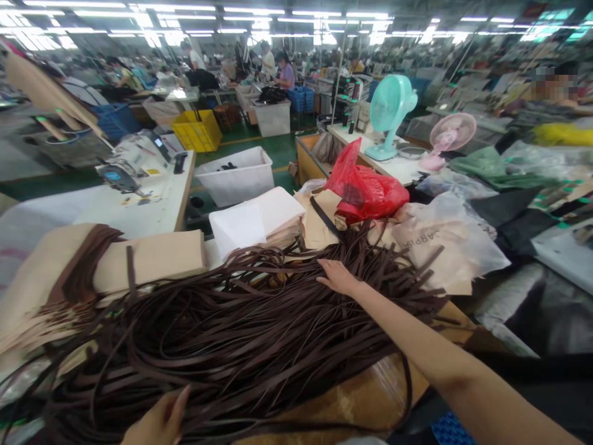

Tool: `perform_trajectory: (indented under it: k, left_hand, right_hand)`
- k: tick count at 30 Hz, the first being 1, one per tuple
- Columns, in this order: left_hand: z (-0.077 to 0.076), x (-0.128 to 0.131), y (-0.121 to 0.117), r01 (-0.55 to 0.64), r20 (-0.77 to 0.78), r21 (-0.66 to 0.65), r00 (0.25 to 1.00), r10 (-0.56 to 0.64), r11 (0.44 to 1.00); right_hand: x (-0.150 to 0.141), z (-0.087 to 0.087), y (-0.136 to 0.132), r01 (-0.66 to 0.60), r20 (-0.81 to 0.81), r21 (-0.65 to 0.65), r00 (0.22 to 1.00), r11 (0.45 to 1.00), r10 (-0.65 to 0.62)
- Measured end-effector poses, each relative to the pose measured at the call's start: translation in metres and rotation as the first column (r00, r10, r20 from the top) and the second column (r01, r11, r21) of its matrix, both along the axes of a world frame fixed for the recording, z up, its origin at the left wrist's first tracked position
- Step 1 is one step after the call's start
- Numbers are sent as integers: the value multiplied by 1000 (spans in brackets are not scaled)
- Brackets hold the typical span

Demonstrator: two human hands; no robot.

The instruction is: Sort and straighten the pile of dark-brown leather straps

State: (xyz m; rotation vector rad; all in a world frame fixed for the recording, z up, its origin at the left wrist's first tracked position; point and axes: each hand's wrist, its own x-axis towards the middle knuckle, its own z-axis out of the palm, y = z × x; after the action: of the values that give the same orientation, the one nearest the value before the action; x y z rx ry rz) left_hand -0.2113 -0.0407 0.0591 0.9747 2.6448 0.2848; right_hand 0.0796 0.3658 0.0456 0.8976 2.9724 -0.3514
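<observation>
A large tangled heap of long dark brown strips [222, 334], like leather straps, spreads across the table in front of me. Over the heap's far right part, my right hand [340, 277] reaches out with its fingers stretched to the left, touching or just above the strips. At the bottom edge, my left hand [155, 421] is partly cut off beside the near strips. Its visible thumb and finger point up and right, and I see nothing held between them.
Behind the heap are beige stacked sheets [152, 254], white sheets [254, 216] and a red plastic bag [365, 188]. A clear bag [449, 235] lies right. A sewing machine [134, 164] stands left, a white bin [238, 176] ahead, and a teal fan [391, 111] further right.
</observation>
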Motion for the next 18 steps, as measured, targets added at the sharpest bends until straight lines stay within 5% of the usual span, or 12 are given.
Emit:
perform_trajectory:
  k: [2,4,7,10,11,13,16,18]
  left_hand:
    - [-5,12,41,95,-46,95,995,-91,991]
    - [-6,22,86,340,-255,248,926,-277,907]
    - [-4,25,143,534,-480,109,767,-426,839]
    - [-9,12,176,642,-485,-19,665,-568,767]
    - [-13,7,181,674,-461,-40,643,-612,738]
    - [-23,-1,187,713,-420,-59,618,-665,699]
    - [-34,-4,187,711,-416,-80,613,-672,698]
    - [-38,-2,183,706,-427,-104,604,-673,700]
  right_hand:
    - [-31,-9,-12,-73,-28,-51,997,996,72]
    - [-41,-15,-34,-194,-52,-96,981,976,189]
    - [-22,-17,-75,-428,-84,-149,904,891,420]
    - [3,-13,-100,-583,-151,-291,811,759,565]
    - [4,-10,-100,-570,-192,-361,820,738,539]
    - [-12,-4,-86,-413,-269,-454,908,790,320]
    - [-73,-2,-48,29,-292,-419,942,908,-165]
    - [-121,-11,-25,232,-169,-406,931,884,-322]
